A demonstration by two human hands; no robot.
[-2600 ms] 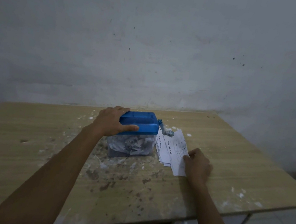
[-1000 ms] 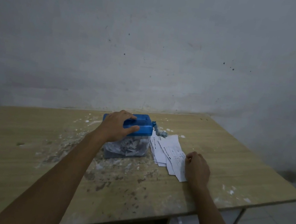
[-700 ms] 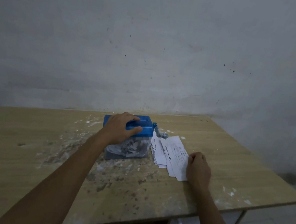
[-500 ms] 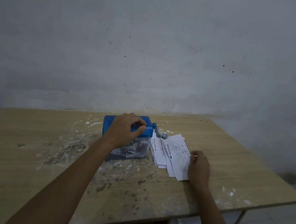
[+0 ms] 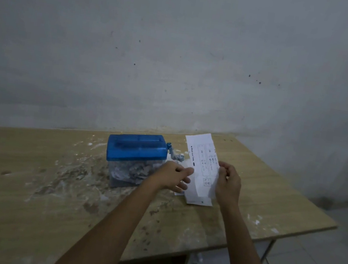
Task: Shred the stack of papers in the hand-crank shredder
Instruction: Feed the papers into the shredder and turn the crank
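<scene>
A blue hand-crank shredder (image 5: 136, 149) stands on the wooden table (image 5: 28, 166), its clear bin (image 5: 127, 173) full of white shreds and its crank (image 5: 173, 154) sticking out on the right. My right hand (image 5: 227, 184) pinches the right edge of a printed paper strip (image 5: 202, 170) and holds it lifted, tilted up toward the wall. My left hand (image 5: 174, 177) reaches across with straight fingers and touches the strip's left edge. The remaining stack of papers (image 5: 194, 199) lies on the table under the strip, mostly hidden.
Paper dust and scraps (image 5: 71, 175) litter the tabletop left of and in front of the shredder. The table's right edge (image 5: 302, 232) drops to a tiled floor. A grey wall (image 5: 178, 64) rises right behind the table.
My left hand has let go of the shredder lid and moved right to the paper. My right hand has lifted one strip off the stack.
</scene>
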